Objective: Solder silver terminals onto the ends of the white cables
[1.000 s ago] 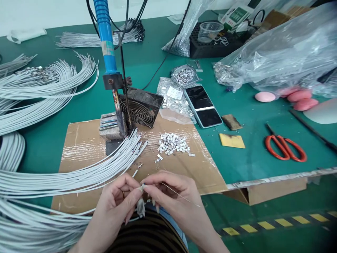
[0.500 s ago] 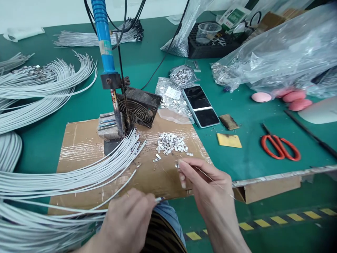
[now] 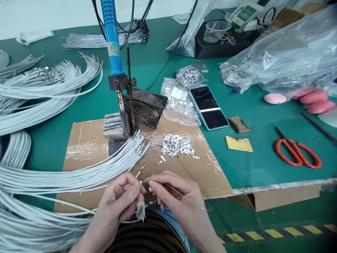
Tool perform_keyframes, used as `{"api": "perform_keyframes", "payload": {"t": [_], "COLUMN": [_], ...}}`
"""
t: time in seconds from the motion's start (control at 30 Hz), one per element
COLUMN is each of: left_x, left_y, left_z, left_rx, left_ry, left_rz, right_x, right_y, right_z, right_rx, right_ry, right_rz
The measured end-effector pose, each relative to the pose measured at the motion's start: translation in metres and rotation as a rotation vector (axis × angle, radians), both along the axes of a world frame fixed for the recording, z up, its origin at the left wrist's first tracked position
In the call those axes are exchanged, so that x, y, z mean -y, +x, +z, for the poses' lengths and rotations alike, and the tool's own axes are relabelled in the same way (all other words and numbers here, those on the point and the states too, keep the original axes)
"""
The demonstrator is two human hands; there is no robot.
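Thin white wire (image 3: pixel 141 181), perhaps metal clip (image 3: pixel 150 189)

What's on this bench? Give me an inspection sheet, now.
Surface: green mat with taped cardboard sheet on it.
Job's things: cable tip and metal clip between the fingers; clip pile on the cardboard; soldering iron clamped upright by the fan.
Clutter: phone, scissors, yellow sponge, plastic bags of parts.
Hands: left hand pinches cable tip; right hand pinches metal clip, thin wire trailing.
Cables: white cable bundles fan across left; black lead behind iron.
Surroundings: striped floor tape; nothing else seen.
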State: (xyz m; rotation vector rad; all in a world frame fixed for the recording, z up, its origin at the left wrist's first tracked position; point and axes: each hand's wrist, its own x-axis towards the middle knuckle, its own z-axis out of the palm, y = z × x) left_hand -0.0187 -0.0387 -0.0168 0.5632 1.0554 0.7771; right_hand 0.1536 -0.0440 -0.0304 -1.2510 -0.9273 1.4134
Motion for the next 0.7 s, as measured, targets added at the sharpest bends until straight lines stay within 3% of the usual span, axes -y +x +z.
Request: {"api": "perform_keyframes", "payload": {"t": [0.23, 0.47, 0.7], "left_x": [-0.001, 0.0, 0.001], "left_y": [0.009, 0.015, 0.019], "left_z": [0.008, 0.011, 0.013], "left_rx": [-0.084, -0.193, -0.245], "left_ry": [-0.002, 0.062, 0.097], "left_rz": [0.05, 0.101, 0.157], "right_x": [0.002, -0.002, -0.001], "right_y": [-0.006, -0.004, -0.004], "right_z": [0.001, 0.011, 0.006], "right_rx": [0.034, 0.079, 0.085], "right_ry": [0.126, 0.126, 0.085], "right_rz": [-0.016, -0.008, 0.018]}}
